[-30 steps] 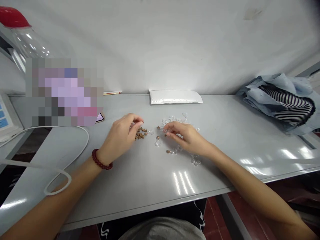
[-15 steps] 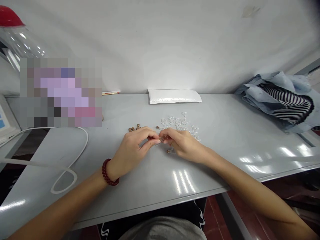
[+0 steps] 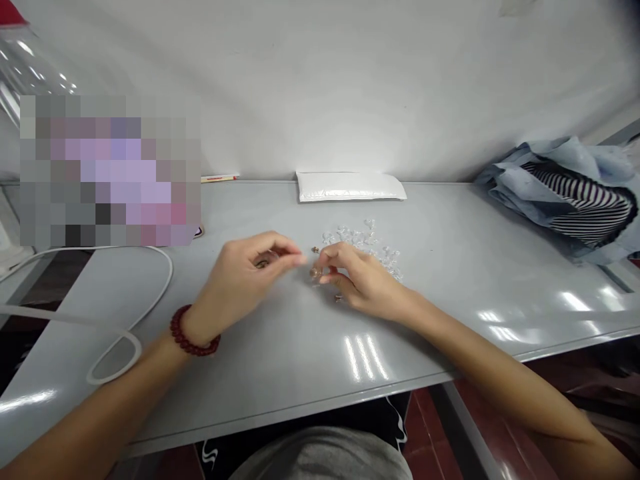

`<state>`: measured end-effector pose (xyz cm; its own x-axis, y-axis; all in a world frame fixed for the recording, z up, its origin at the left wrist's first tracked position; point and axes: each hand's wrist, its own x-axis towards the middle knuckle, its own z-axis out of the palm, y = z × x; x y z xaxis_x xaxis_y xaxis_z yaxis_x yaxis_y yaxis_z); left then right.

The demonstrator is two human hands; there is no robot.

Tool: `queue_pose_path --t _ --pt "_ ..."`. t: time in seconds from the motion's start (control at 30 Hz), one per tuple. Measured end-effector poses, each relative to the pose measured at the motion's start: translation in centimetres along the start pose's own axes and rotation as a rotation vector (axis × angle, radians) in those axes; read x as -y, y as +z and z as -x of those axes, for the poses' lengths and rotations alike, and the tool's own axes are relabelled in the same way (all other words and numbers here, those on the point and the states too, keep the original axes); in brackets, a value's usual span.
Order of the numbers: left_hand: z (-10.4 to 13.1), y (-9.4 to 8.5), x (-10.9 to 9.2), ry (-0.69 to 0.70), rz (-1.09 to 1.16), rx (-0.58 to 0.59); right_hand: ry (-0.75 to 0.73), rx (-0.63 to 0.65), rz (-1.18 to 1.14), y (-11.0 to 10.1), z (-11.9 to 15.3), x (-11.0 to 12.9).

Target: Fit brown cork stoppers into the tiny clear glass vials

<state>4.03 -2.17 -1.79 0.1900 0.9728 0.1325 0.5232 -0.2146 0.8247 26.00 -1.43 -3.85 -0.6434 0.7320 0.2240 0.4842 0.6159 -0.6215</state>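
Two hands [image 3: 364, 279], many small clear pieces [image 3: 370, 232], one white packet [image 3: 351, 187]

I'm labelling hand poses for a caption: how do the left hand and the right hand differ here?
The left hand has a dark red bracelet at its wrist; the right hand has none. A small brown-topped piece shows at the right hand's fingertips, its grip blurred; none is discernible at the left's. The right hand is beside the scattered clear pieces, the left apart from them. Both have bent fingers.
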Motion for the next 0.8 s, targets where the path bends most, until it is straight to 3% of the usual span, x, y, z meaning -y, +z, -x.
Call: queue_pose_path --t 0.07,0.23,0.4,0.57,0.8 --pt "-0.3 -0.8 0.7 -0.001 -0.120 -0.008 -0.052 -0.021 0.179 -0.2 -0.3 -0.7" --pt "-0.5 -1.1 2.6 0.136 -0.396 0.137 -0.112 -0.011 0.416 -0.6 -0.5 -1.8" --pt "-0.1 -0.4 3.1 0.187 -0.520 0.151 -0.145 -0.069 0.320 -2.1 -0.2 -1.9" --pt "-0.2 -0.2 3.1 0.191 -0.531 0.169 -0.038 -0.154 0.271 -3.8 0.1 -2.8" --pt "-0.3 0.0 3.2 0.231 -0.542 0.170 -0.145 -0.044 0.292 -2.6 -0.6 -3.9"
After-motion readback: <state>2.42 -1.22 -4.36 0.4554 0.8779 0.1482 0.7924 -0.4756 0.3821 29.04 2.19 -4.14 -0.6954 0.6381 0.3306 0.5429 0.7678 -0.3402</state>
